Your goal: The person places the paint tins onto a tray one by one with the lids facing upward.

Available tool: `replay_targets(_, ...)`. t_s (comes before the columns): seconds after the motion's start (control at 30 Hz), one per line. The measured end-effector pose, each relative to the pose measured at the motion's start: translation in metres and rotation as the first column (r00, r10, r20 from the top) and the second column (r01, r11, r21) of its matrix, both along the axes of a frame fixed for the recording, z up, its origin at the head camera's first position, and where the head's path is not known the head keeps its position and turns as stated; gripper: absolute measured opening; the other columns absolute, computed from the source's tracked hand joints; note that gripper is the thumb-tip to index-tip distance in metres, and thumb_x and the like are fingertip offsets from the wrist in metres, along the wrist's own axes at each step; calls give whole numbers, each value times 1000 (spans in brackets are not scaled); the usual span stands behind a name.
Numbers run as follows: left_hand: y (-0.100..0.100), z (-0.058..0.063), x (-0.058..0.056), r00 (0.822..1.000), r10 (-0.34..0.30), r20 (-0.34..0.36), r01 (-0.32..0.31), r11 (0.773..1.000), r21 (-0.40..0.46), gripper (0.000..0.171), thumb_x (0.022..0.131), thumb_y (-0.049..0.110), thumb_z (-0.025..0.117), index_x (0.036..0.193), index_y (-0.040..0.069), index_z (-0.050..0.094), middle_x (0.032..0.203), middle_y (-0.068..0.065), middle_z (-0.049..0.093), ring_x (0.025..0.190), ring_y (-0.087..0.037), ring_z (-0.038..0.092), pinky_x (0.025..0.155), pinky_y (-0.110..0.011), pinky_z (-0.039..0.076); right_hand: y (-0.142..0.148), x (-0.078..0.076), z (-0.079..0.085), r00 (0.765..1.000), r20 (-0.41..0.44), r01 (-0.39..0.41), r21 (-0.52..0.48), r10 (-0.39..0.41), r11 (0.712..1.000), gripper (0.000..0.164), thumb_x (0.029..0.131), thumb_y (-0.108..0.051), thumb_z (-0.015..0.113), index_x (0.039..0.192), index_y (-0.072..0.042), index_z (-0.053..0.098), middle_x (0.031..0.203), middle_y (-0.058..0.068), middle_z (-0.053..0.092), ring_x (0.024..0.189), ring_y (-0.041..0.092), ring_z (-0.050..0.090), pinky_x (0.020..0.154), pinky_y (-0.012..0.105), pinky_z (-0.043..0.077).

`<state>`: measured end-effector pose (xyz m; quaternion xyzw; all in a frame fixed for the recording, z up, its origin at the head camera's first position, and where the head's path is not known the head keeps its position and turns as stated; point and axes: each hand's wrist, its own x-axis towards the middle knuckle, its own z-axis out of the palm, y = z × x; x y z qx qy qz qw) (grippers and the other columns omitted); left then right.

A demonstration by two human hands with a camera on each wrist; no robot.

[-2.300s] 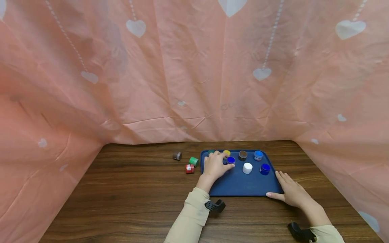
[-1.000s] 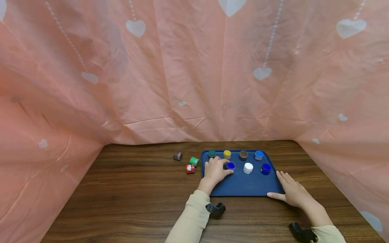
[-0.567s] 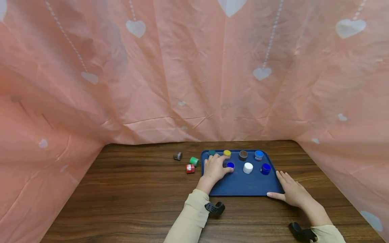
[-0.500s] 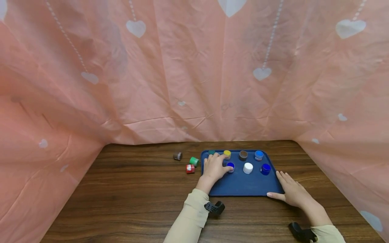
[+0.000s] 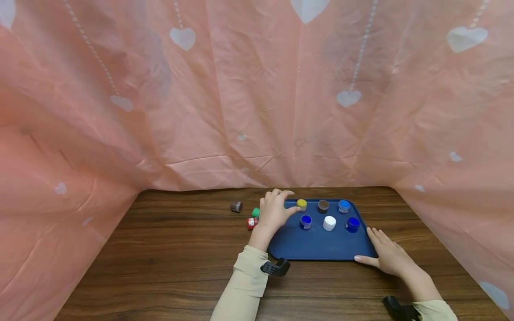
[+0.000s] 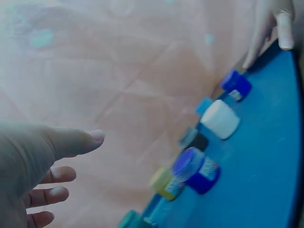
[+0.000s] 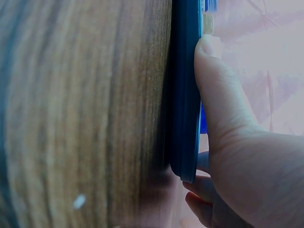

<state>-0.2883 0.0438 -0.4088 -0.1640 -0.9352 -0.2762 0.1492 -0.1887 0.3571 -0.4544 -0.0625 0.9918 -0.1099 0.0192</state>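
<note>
My left hand [image 5: 275, 209] hovers over the left end of the blue tray [image 5: 321, 249], thumb and fingers spread apart and nothing between them. Just right of it stands a dark blue paint jar [image 5: 306, 222], with a yellow paint jar [image 5: 301, 205] behind. A teal jar [image 6: 133, 220] shows at the bottom of the left wrist view; the hand hides it in the head view. My right hand [image 5: 388, 255] rests at the tray's right front corner, thumb on the front rim and fingers extended along the side.
Also upright on the tray are a white jar [image 5: 329, 223], a brown jar [image 5: 323, 206], a light blue jar [image 5: 343, 206] and another dark blue jar [image 5: 353, 224]. On the wooden table left of it lie dark brown [image 5: 236, 207], green [image 5: 255, 212] and red [image 5: 252, 223] jars.
My left hand has let go of the dark blue jar, which stands in the front row beside the white one. The hand has moved left and back. My right hand stays at the corner.
</note>
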Motion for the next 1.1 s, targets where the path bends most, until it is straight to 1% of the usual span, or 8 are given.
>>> replay_targets(0.13,-14,7,-2,1000,23,2,-23,999,26,48,83,47,73,126,29,64,121,-1,63,113,-25,54,92,-44,40,1,0,0,1000,2,-2,-6,2,1000,105,82,-61,65,143,16,29,144,44,28,132,61,28,98,74,28)
replay_targets(0.27,-32,10,-8,998,67,11,-68,996,50,48,83,48,73,126,29,64,121,-3,63,113,-27,54,92,-45,39,1,-1,-1,1000,-1,-7,-6,7,1000,105,82,-61,65,143,17,29,144,45,28,132,61,28,98,74,29)
replay_targets(0.43,-58,11,-15,993,110,44,-115,984,134,46,82,47,74,124,28,65,122,-5,62,114,-30,52,90,-46,37,1,-1,-1,1000,1,-5,-10,5,1000,105,82,-61,65,143,16,29,144,45,28,132,61,27,99,74,28)
replay_targets(0.57,-75,7,-21,987,144,73,-155,971,182,47,82,46,75,124,27,66,125,-8,61,115,-32,51,92,-49,37,1,-1,-1,1000,-5,-9,-8,9,1000,105,82,-60,66,143,17,29,144,45,28,132,61,28,99,73,29)
replay_targets(0.7,-86,2,-26,981,175,85,-190,959,209,48,82,45,75,125,25,66,125,-9,61,117,-33,50,93,-51,37,2,-1,-2,1000,-10,-13,-7,13,1000,104,82,-59,67,143,17,30,144,45,29,132,61,28,99,73,30)
replay_targets(0.87,-98,-7,-29,975,205,89,-220,944,245,44,81,42,77,121,25,68,124,-9,61,118,-36,50,94,-54,36,2,0,-1,1000,0,-12,-17,12,1000,105,82,-59,66,143,17,29,144,45,28,132,61,28,99,73,29)
replay_targets(1.1,-110,-21,-36,961,246,129,-272,925,266,41,81,38,78,118,24,69,125,-12,61,120,-39,49,97,-58,33,0,0,1,1000,15,-3,-25,3,1000,105,82,-59,66,144,17,27,145,45,26,132,61,26,99,74,28)
